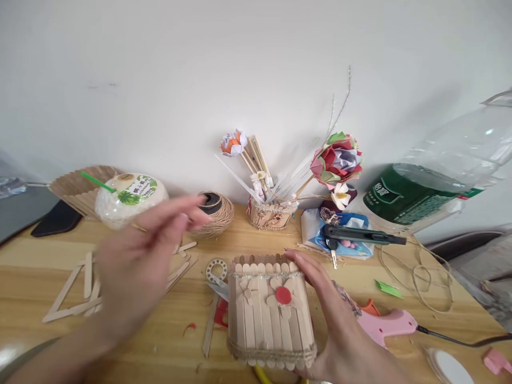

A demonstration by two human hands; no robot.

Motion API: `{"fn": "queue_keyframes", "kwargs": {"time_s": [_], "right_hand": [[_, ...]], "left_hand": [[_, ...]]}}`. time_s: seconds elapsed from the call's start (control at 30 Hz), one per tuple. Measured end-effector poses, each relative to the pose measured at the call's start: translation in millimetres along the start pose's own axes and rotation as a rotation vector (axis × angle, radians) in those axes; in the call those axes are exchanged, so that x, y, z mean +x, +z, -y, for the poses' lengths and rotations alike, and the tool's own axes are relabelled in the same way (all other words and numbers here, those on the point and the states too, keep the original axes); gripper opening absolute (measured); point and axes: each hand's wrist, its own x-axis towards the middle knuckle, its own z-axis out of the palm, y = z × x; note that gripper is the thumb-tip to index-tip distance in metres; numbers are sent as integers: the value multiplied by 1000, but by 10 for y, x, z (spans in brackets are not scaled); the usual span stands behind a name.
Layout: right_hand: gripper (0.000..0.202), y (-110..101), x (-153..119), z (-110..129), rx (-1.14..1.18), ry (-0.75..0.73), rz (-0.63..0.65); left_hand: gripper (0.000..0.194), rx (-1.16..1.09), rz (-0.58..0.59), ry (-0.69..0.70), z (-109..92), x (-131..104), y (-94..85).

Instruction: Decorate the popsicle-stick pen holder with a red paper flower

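A box of wooden craft sticks (262,314) is in the lower middle, with twine round its base, a glittery strip near its top and wooden petal flowers on its front, one with a red round centre (284,295). My right hand (340,320) grips the box by its right side and underside. Raised on the left, my left hand (140,266) is slightly blurred, its thumb and fingertips brought together; whether anything small sits between them is hidden. The left hand does not touch the box.
Behind stand a twine spool (218,216), a wrapped coconut (132,200) and a flower holder (272,213). Loose sticks (64,290) lie left. At right are a pink glue gun (386,325) with its cord, a large bottle (416,194) and a key (333,255).
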Motion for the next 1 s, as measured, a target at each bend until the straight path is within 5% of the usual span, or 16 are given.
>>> {"fn": "queue_keyframes", "kwargs": {"time_s": [0.13, 0.37, 0.57, 0.8, 1.0], "right_hand": [[114, 19, 19, -9, 17, -9, 14], [115, 57, 30, 6, 25, -17, 24], [116, 47, 38, 18, 18, -27, 12], [115, 46, 26, 21, -9, -32, -4], [111, 59, 20, 16, -11, -56, -26]], "left_hand": [[28, 51, 265, 116, -41, -160, 351], [30, 21, 563, 140, -22, -248, 428], [30, 119, 615, 189, -27, -296, 439], [23, 16, 368, 288, 53, -362, 478], [24, 77, 432, 464, 30, -369, 490]]}}
